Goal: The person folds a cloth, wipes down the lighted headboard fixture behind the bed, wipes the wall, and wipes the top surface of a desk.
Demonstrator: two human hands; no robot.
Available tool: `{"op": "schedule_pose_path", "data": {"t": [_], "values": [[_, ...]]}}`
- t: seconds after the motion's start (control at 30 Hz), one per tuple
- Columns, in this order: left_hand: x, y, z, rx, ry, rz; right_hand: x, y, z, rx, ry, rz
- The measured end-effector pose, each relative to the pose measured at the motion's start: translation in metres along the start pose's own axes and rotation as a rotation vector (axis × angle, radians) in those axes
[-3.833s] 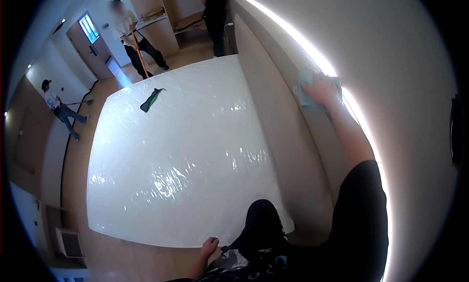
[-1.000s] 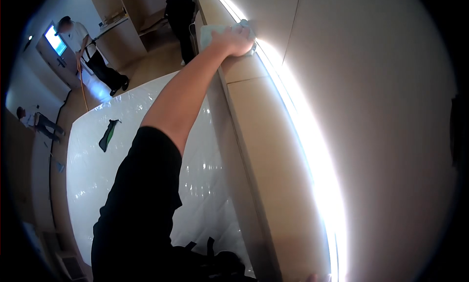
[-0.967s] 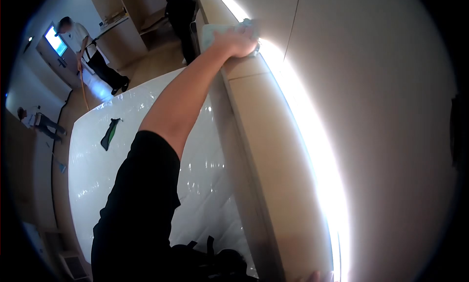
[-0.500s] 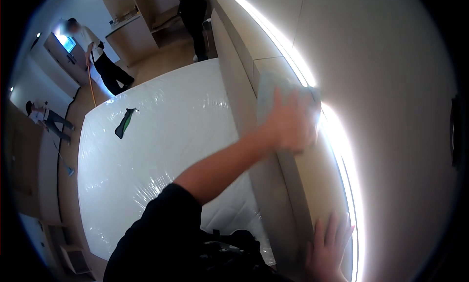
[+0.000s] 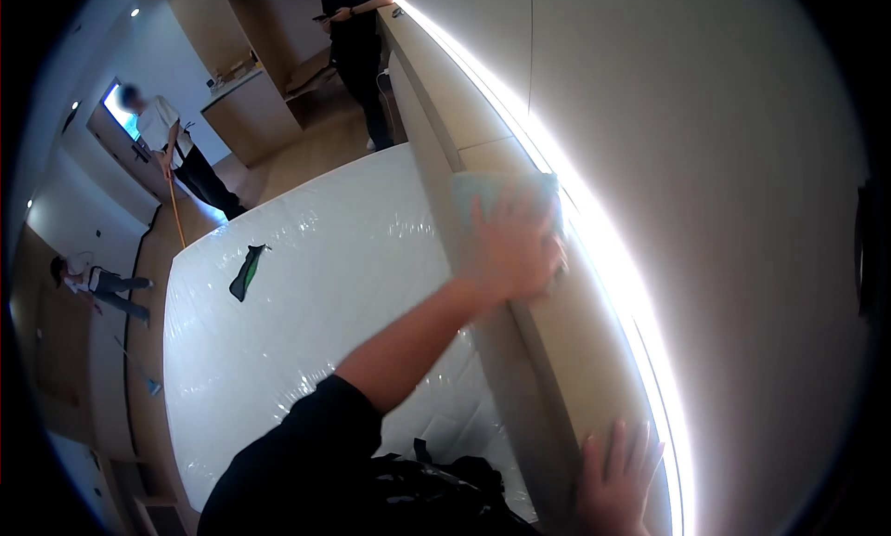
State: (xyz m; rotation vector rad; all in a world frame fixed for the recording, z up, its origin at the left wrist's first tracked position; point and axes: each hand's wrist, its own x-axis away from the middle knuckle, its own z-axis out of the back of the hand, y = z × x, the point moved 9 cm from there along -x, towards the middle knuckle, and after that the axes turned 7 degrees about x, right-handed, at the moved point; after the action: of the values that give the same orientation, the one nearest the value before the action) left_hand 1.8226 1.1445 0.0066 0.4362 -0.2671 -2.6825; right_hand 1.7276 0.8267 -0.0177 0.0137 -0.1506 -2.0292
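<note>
My left hand [image 5: 522, 253] presses a pale blue-green cloth [image 5: 473, 191] onto the top of a light wood-toned ledge [image 5: 580, 360], close to its bed-side edge. The fingers lie over the cloth and look slightly blurred. Lower down the ledge, my right hand [image 5: 615, 485] rests flat with its fingers spread and nothing in it. A bright light strip [image 5: 624, 285] runs along the ledge where it meets the wall.
A plastic-wrapped mattress [image 5: 306, 341] fills the space beside the ledge, with a dark green-and-black item [image 5: 247, 273] on it. One person [image 5: 357, 49] stands at the ledge's far end; another [image 5: 190, 155] holds an orange pole, and a third [image 5: 102, 285] is at far left near a mop [image 5: 151, 386].
My left hand and the cloth have shifted away from the light strip toward the ledge's bed-side edge. My right hand stays on the ledge. The camera view has tilted slightly.
</note>
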Motion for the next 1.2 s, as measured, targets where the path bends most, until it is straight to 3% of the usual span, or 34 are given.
{"op": "schedule_pose_path", "data": {"t": [0.13,0.3,0.43,0.63,0.73,0.87,1.1,1.2], "values": [[-0.074,-0.058,0.0,-0.063,-0.043,0.154,0.008,0.004,0.01,-0.124,-0.052,-0.014],[-0.166,-0.097,0.011,-0.088,-0.08,0.301,0.018,0.026,0.019,-0.039,-0.017,0.027],[-0.204,-0.107,0.014,-0.116,-0.105,0.358,0.018,0.038,0.029,0.155,0.013,0.12],[-0.234,-0.118,0.01,-0.126,-0.148,0.377,0.008,0.04,0.063,0.187,0.142,-0.003],[-0.254,-0.138,0.017,-0.093,-0.163,0.387,0.01,0.05,0.069,0.204,0.062,0.085],[-0.285,-0.162,0.031,-0.117,-0.203,0.423,0.006,0.06,0.072,0.288,0.205,0.047],[-0.328,-0.172,0.041,-0.187,-0.175,0.426,0.002,0.079,0.096,-0.073,-0.191,0.09],[-0.324,-0.167,0.051,-0.158,-0.121,0.423,0.026,0.071,0.074,0.04,-0.075,0.16]]}}
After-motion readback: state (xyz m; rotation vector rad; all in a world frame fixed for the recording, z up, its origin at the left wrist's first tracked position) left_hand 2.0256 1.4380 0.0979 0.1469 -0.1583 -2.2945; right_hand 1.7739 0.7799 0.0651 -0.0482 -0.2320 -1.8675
